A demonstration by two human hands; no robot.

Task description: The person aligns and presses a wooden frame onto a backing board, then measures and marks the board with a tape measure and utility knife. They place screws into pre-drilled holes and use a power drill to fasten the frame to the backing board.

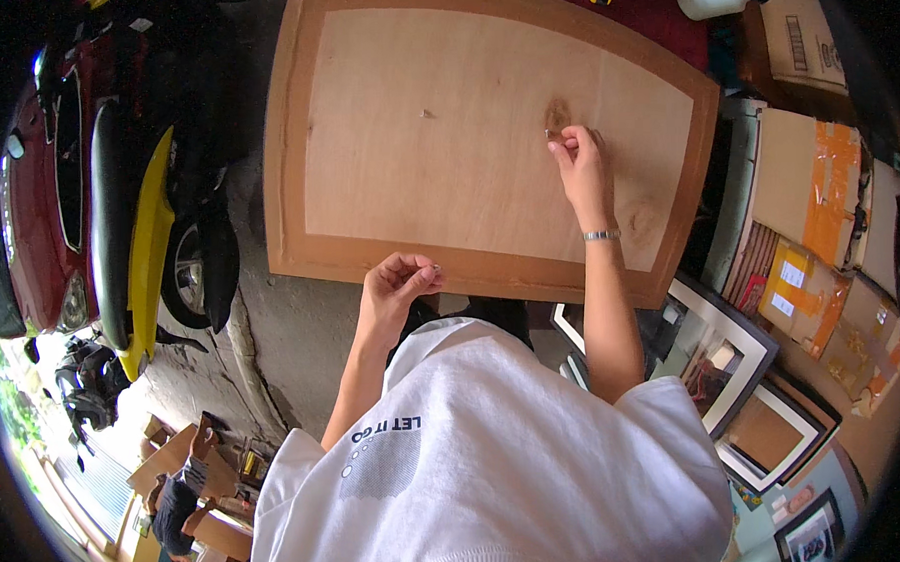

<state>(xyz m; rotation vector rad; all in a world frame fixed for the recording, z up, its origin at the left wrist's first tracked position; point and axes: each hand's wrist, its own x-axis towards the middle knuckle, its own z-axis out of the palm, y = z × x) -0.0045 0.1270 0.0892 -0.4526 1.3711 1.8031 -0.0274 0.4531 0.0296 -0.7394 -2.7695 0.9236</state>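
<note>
— Now, which step in hand? 
— Placing a small fastener, probably. Right hand pinched on a tiny metal piece, tip pressed to the wooden board, just beside the dark knot. 
— And the left hand? 
— Closed around more small pieces, hard to tell what, held at the near edge of the board, well apart from the right grip. 
— Next move? 
— Probably needs steady pressure, straight down, no slipping over the smooth panel.

Pale tan board with darker brown border, brown knot, white shirt with dotted grey print, yellow-and-black scooter, silver bracelet
</note>
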